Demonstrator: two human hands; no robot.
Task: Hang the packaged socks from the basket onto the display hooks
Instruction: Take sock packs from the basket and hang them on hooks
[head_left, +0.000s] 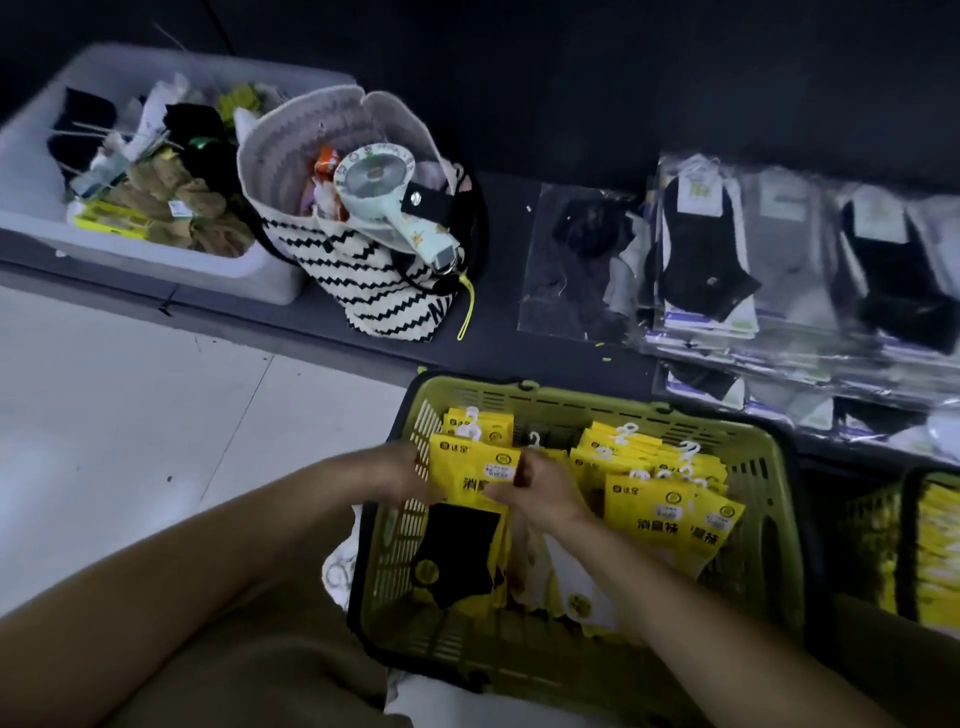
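Pinching sock pack (472, 467) nr basket (571, 402) L wall.

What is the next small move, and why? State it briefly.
Probably lift the yellow sock pack clear of the green basket: the left hand and right hand grip its sides, it sits among other packs, and no display hook is in view.
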